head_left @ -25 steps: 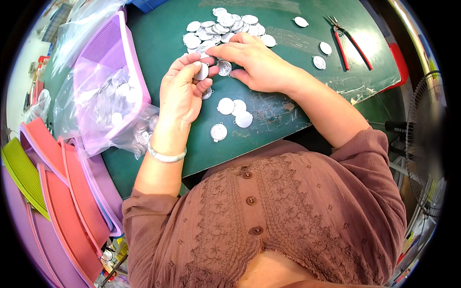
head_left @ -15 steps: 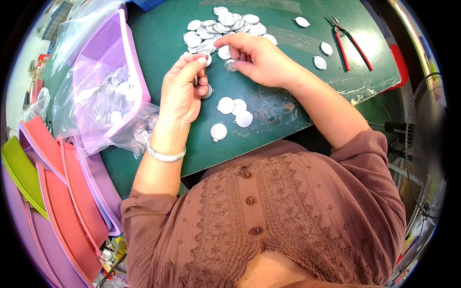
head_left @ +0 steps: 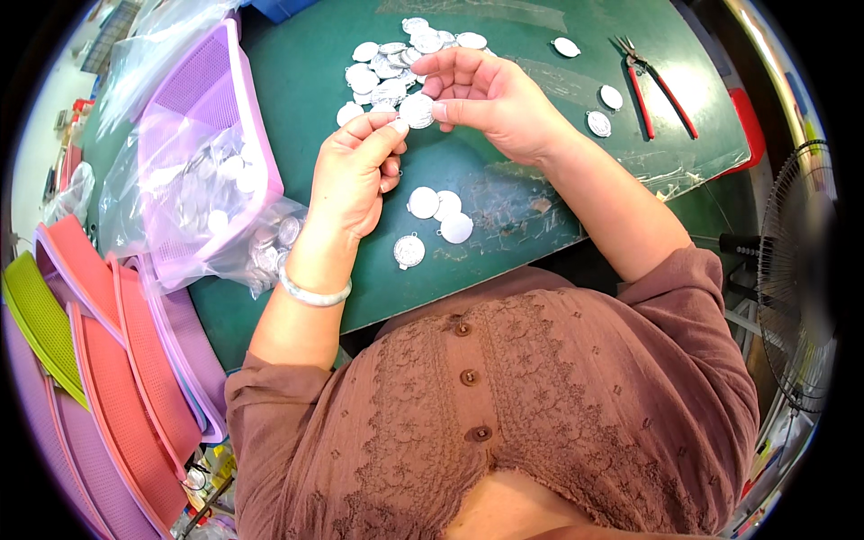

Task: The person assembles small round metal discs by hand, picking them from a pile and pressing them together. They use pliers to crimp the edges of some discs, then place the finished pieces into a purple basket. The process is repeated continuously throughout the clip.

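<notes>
A round silver medallion (head_left: 416, 111) is raised over the table, its flat face turned up. The thumb and curled fingers of my left hand (head_left: 354, 175) pinch its left edge. On its right edge rests the thumb of my right hand (head_left: 504, 108), whose other fingers curl above it. Just beyond both hands lies a heap of similar silver medallions (head_left: 389, 67), partly covered by my right fingers. Nearer to me a small group of medallions (head_left: 447, 205) lies on the green tabletop, with one more medallion (head_left: 409, 251) showing a patterned face.
Red-handled pliers (head_left: 650, 85) lie at the right, near a few loose medallions (head_left: 598, 123). On the left stands a lilac basket (head_left: 261, 135) with a clear plastic bag (head_left: 193, 193) of medallions. Stacked coloured baskets (head_left: 135, 387) are at lower left; a fan (head_left: 792, 270) is at right.
My right hand has drawn close to my left, and a medallion now shows between them. A medallion beside my left hand on the table is out of sight.
</notes>
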{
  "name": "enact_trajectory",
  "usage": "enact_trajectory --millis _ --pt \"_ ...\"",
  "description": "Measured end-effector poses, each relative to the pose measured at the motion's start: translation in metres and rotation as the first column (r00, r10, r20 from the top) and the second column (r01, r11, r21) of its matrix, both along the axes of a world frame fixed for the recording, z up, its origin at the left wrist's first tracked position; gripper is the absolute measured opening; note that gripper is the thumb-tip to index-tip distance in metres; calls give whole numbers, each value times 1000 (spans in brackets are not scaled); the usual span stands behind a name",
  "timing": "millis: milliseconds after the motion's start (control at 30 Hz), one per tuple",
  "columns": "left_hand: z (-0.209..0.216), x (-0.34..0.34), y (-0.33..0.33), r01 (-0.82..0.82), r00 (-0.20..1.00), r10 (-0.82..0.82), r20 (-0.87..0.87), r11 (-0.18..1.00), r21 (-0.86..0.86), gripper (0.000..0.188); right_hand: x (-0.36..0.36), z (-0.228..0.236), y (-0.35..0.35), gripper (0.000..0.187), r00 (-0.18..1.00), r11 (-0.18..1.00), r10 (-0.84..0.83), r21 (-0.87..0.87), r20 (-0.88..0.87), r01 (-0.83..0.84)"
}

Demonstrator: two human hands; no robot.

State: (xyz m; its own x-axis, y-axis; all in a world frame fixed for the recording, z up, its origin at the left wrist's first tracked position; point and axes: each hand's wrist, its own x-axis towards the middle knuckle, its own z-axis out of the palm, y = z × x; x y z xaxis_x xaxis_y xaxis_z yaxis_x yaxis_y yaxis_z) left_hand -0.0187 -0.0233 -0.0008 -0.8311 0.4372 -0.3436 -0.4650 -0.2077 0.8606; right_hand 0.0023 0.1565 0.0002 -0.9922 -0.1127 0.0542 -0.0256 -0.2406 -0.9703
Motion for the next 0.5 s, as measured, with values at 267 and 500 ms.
enact_trajectory --millis 267,500 --pt "4 3 4 -21 999 19 27 998 51 12 0 -2 1 39 997 999 29 17 -78 -28" --pt "1 2 2 -50 995 24 97 958 283 23 6 0 -6 41 858 902 104 411 -503 132"
